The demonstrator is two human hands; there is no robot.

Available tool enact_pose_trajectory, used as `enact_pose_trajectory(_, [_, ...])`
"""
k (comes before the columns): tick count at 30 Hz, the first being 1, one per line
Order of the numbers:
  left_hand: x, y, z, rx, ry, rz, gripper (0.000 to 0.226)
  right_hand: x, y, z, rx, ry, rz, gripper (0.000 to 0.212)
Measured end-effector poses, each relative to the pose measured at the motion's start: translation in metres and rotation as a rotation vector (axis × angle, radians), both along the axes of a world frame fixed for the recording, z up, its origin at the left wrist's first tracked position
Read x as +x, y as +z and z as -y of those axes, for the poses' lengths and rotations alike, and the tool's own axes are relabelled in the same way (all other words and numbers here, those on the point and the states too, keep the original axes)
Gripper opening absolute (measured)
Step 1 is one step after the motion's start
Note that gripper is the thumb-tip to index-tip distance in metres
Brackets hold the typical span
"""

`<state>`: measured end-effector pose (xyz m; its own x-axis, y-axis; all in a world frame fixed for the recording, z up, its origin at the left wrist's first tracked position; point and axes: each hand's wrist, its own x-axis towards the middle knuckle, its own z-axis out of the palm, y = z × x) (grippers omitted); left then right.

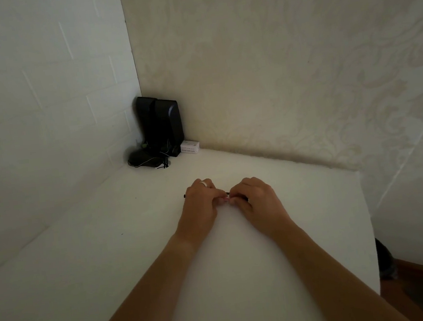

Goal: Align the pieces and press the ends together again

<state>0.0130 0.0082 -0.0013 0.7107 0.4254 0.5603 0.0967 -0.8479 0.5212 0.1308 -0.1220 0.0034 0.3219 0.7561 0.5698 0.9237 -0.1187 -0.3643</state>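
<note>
Both hands meet over the middle of the white table (111,264), fingertips almost touching. The left hand (200,206) has its fingers curled down and in, pinching a thin dark object (185,196) whose black tip pokes out just past the knuckles on the far left side; a pale ring (204,183) sits on one finger. The right hand (258,201) is curled the same way, its thumb and forefinger pinched onto the other part of the thin dark object — a short dark stretch shows between the two hands, and another bit peeks out beside the right fingers. What the object is cannot be made out; it looks like a slim pen or rod, held low and close to the tabletop. Whether it rests on the surface or is lifted just clear of it is hard to tell.

In the far corner, where the brick-patterned wall meets the damask wallpaper, a pair of black speakers (160,125) stands upright with tangled cables (149,159) at the foot. Just beside them lies a small white box (190,147) with printing on its side — too small and blurred to read.
</note>
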Motion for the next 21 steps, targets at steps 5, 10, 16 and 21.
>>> enact_pose_trajectory(5, [0.002,-0.002,0.001,-0.03,0.082,-0.028,0.017,0.001,-0.001,-0.004,0.027,-0.077,-0.061,0.005])
enact_pose_trajectory(10, [0.001,0.002,0.001,-0.03,0.166,-0.064,0.009,0.004,-0.002,-0.002,0.004,-0.131,-0.084,0.008])
enact_pose_trajectory(16, [-0.005,0.003,0.001,-0.064,0.283,-0.06,0.021,0.005,-0.002,0.003,0.007,-0.149,-0.099,0.006])
enact_pose_trajectory(21, [-0.009,0.001,0.0,-0.058,0.401,-0.067,0.023,0.008,-0.004,0.011,0.021,-0.168,-0.147,0.01])
